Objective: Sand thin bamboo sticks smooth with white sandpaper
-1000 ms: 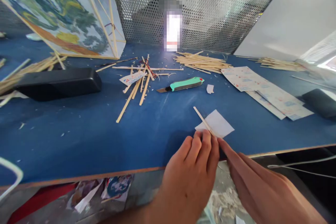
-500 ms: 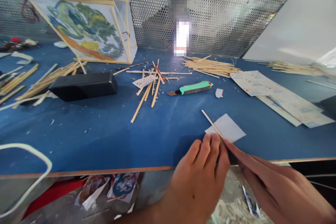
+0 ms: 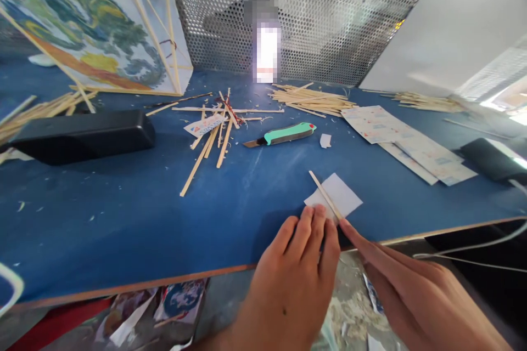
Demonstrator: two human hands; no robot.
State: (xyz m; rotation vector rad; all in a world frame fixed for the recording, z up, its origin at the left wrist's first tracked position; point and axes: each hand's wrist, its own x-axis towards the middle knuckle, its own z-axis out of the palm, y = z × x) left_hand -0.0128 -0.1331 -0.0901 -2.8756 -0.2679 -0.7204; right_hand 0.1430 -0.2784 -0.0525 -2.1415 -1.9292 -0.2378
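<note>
A thin bamboo stick lies slantwise across a small square of white paper near the table's front edge. My left hand rests palm down with its fingers stretched over the paper's near left corner, just left of the stick. The near end of the stick meets the fingertips of my right hand, which pinches it with the index finger along the top; the thumb is hidden. Beyond them lies a green utility knife, blade out to the left, with a white paper scrap beside it.
Loose sticks lie left of the knife, a stick pile behind it. Printed strips are at right, a black box at left. Behind that box stands a painted lantern frame. A metal mesh backs the table.
The camera view has turned to the right, so things on the table appear further left. Both hands stay at the stick and paper, with the right fingertips still at the stick's near end.
</note>
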